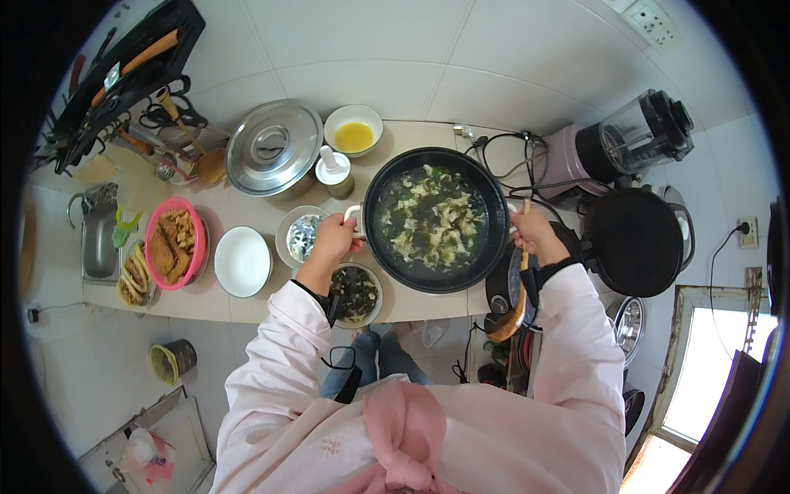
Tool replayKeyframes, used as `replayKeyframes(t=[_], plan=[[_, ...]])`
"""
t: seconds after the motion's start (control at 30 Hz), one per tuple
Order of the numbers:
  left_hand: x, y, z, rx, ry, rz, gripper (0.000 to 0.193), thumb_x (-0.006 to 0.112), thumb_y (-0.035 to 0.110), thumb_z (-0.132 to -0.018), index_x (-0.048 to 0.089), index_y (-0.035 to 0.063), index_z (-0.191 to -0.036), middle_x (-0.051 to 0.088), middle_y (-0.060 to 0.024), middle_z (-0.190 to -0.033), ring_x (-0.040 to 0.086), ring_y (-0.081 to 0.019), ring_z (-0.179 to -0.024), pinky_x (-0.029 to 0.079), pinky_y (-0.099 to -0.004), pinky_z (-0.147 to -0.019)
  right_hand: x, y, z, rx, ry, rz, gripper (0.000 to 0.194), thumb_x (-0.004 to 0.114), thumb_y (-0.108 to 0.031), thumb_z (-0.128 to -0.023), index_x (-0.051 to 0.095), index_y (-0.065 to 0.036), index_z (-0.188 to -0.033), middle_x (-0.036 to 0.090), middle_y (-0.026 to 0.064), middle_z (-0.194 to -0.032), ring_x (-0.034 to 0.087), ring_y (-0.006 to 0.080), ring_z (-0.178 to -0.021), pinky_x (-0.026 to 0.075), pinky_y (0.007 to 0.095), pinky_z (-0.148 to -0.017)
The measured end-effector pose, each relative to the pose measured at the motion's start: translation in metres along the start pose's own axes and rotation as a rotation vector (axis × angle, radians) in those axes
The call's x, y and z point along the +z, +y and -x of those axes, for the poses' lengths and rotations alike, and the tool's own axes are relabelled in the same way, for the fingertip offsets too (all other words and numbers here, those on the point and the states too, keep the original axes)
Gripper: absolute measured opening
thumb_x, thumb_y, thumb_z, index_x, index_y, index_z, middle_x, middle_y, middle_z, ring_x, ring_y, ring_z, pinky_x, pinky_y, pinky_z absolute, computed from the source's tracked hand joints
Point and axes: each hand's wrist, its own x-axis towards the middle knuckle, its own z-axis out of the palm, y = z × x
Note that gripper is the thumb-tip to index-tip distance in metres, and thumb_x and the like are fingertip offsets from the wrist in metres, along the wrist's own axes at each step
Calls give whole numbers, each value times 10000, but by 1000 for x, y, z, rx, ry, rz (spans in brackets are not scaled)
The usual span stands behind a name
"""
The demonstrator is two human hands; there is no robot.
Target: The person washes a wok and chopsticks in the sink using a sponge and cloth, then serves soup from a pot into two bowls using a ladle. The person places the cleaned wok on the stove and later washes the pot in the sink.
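Note:
A wide black pot (374, 185) of soup with egg shreds and greens is centred over the counter. My left hand (335, 239) grips its white left handle. At the opposite handle is my right hand (532, 228), which also holds a wooden ladle (522, 296) pointing down toward me. Close to my left hand are a glass bowl (285, 231) with something shiny inside and a bowl of dark soup (372, 315). An empty white bowl (242, 261) stands farther left. Whether the pot touches the counter cannot be told.
Behind are a lidded steel pot (271, 148), a pump bottle (335, 176) and a bowl of yellow liquid (353, 137). A pink basket of food (201, 247) stands left. To the right are cables (524, 179), a blender (623, 145) and an opened black electric pan (636, 241).

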Motion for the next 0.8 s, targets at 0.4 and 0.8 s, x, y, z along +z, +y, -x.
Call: replayKeyframes(t=[0.4,0.8], plan=[[-20,6,95,15,-98,271,231,446,184,-908,526,-22,-841,548,-58,-635,530,-109,-466,448,-223,-409,-30,-43,124,-282,3,131,130,522,-138,-853,517,-28,-784,462,8,-596,376,72,-397,282,209,-339],[-135,3,154,109,-252,213,229,461,193,-903,544,-15,-849,562,-51,-630,539,-102,-452,458,-208,-420,59,10,250,-260,143,43,156,522,-134,-857,539,-16,-756,445,-6,-564,365,65,-398,271,219,-351]])
